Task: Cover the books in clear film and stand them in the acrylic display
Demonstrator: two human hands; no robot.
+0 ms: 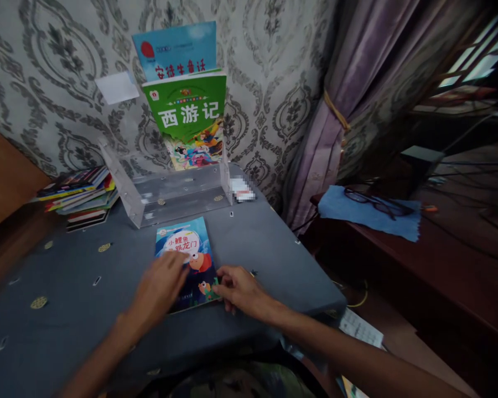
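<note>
A blue children's picture book (201,237) with a red fish on its cover lies flat near the front of the grey-covered table (249,243). Over the left part of that cover rests my left hand (160,279), palm down, its fingers loosely bent and slightly blurred. My right hand (240,290) is at the book's lower right edge, thumb and fingers closed on it. Just behind stands a clear plastic book stand (182,190). A green book (191,108) stands upright in the stand, partly covering a blue book (178,47).
A stack of books (85,196) lies on the table's left side. A small white-and-red item (243,189) is beside the stand. At right, glasses (377,203) lie on a blue cloth (336,207) atop a dark red surface. A purple curtain (348,72) hangs behind.
</note>
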